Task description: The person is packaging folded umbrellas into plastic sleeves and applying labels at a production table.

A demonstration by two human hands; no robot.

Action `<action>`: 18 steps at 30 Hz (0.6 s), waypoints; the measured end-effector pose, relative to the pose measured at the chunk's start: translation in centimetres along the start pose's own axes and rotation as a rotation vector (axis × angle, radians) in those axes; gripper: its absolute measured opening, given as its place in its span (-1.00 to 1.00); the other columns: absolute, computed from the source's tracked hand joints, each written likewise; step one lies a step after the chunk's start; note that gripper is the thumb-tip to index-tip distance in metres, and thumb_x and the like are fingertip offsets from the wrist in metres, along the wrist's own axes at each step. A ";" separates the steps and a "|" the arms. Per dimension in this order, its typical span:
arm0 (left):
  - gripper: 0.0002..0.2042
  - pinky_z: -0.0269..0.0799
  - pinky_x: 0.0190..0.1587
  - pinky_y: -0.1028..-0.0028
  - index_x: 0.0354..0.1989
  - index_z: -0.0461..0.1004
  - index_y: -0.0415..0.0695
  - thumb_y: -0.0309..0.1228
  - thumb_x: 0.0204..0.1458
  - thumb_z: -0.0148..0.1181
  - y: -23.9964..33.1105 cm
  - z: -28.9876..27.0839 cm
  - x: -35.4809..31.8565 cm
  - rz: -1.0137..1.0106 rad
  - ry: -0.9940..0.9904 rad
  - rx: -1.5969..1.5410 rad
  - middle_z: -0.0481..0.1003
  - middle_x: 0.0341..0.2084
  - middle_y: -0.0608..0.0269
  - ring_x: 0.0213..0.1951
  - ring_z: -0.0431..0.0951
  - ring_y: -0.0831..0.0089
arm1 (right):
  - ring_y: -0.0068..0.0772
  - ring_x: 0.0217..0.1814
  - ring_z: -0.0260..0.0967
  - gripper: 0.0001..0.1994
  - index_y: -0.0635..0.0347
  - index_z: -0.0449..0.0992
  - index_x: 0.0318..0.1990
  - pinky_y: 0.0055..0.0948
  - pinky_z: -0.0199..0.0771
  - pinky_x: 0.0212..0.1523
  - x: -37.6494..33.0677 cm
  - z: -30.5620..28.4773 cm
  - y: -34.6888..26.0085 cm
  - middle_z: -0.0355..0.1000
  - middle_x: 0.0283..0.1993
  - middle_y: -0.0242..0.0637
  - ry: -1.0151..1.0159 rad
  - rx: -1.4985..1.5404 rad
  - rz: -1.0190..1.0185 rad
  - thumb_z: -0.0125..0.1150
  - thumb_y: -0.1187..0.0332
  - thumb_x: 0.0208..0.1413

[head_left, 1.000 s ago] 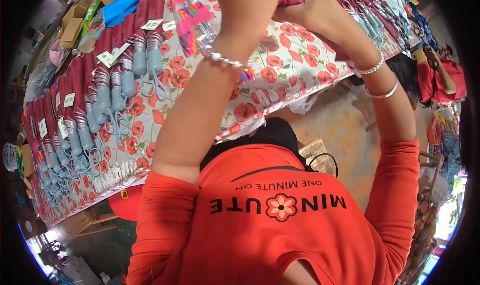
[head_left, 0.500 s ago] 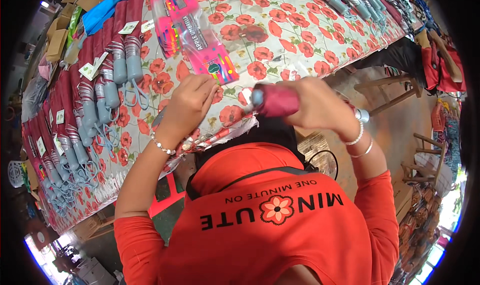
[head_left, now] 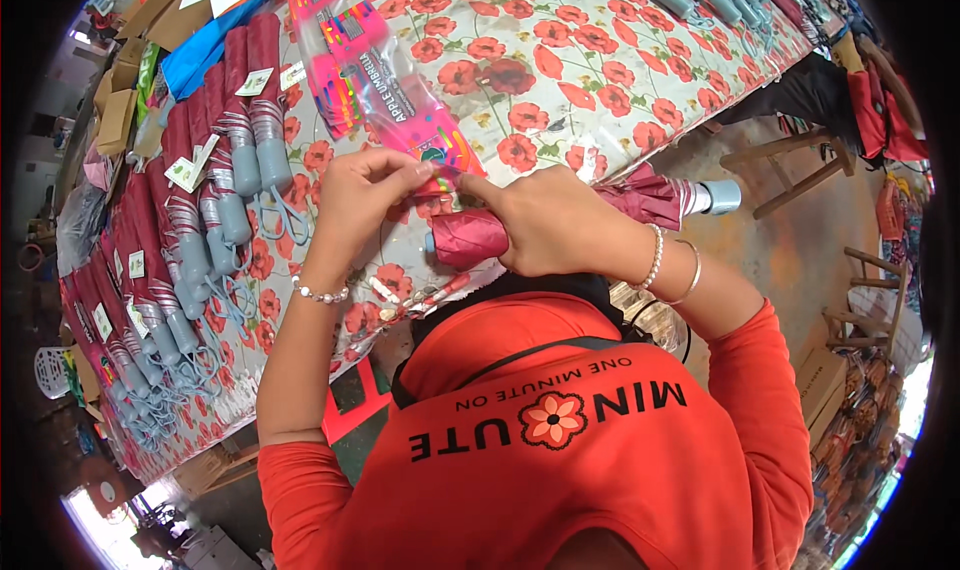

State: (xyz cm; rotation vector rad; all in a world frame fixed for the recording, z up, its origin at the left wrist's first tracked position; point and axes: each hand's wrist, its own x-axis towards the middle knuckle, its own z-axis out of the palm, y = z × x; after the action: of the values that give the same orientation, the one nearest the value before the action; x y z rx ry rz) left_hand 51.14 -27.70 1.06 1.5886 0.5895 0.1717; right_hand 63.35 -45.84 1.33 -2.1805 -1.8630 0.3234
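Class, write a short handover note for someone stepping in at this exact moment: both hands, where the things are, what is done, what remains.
Left hand: pinching the end of the folded maroon umbrella.
Right hand: gripping that umbrella over the edge of the floral-cloth table; its grey handle sticks out right.
Pink sleeves lie just beyond.
Done: rows of maroon umbrellas lie at left.
Left: this umbrella is not in a pink sleeve.

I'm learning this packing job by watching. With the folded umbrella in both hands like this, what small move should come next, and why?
Probably wrap the strap around the folded maroon umbrella and fasten it. The right hand grips the canopy bundle, the left hand pinches something small at its end, and finished umbrellas lie in rows on the table.
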 end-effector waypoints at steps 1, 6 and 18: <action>-0.94 0.29 -0.46 0.67 -0.43 0.55 -0.30 -0.56 0.00 0.20 -0.2 0.1 0.0 0.002 0.002 -0.002 0.49 -0.58 0.31 -0.54 0.36 0.65 | 0.03 -0.62 0.37 -0.46 0.23 0.38 -0.01 -0.22 0.31 -0.57 0.0 0.0 0.0 0.44 -0.60 -0.03 -0.001 -0.002 -0.002 0.19 0.32 -0.29; -0.93 0.25 -0.49 0.58 -0.44 0.54 -0.27 -0.51 -0.07 0.24 -2.4 1.3 0.5 0.261 0.243 0.226 0.49 -0.58 0.31 -0.58 0.33 0.60 | 0.06 -0.57 0.38 -0.48 0.29 0.37 -0.05 -0.20 0.32 -0.53 0.1 -0.7 0.7 0.45 -0.57 -0.02 0.001 0.084 0.002 0.20 0.28 -0.26; -0.91 0.23 -0.51 0.54 -0.37 0.51 -0.31 -0.56 -0.05 0.18 -1.5 2.7 -0.5 0.489 0.278 0.473 0.47 -0.53 0.25 -0.57 0.32 0.52 | 0.13 -0.44 0.39 -0.57 0.28 0.32 -0.17 -0.17 0.33 -0.41 1.7 -2.1 1.4 0.47 -0.46 0.01 -0.079 0.061 0.238 0.24 0.27 -0.23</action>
State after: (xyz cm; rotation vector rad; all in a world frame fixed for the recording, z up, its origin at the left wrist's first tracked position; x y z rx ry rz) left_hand 51.56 -30.28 -0.59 2.1738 0.4615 0.6666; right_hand 65.60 -44.49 2.81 -2.3820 -1.6083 0.5121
